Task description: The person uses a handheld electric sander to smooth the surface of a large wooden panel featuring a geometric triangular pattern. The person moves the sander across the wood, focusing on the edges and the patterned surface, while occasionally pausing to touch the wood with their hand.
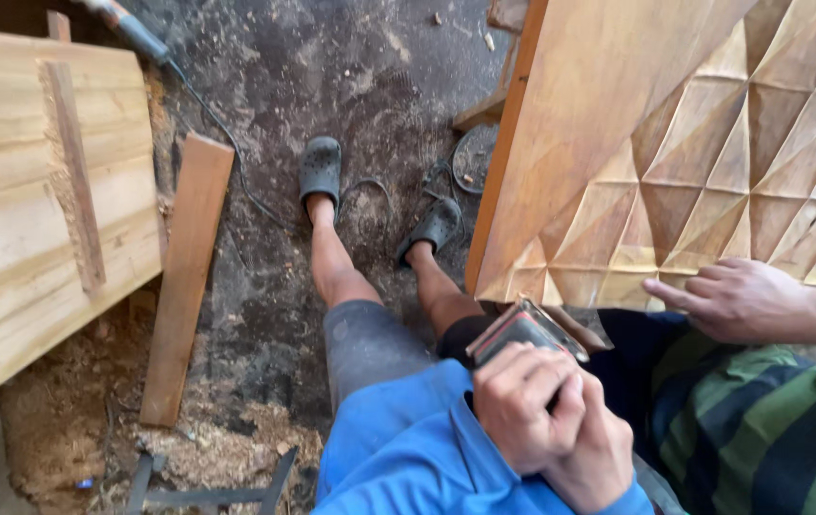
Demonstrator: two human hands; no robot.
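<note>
I see a small flat block wrapped in sandpaper (522, 329) low in the centre, just below the carved wooden panel (713, 143). My left hand (541, 420) has its fingers clenched around the block's near end. My right hand (737, 298) rests flat on the panel's lower edge, fingers released and spread, holding nothing. Beyond lie my sandalled feet (320, 172) on a sawdust-strewn floor (332, 76), with pale planks (36, 210) to the left.
</note>
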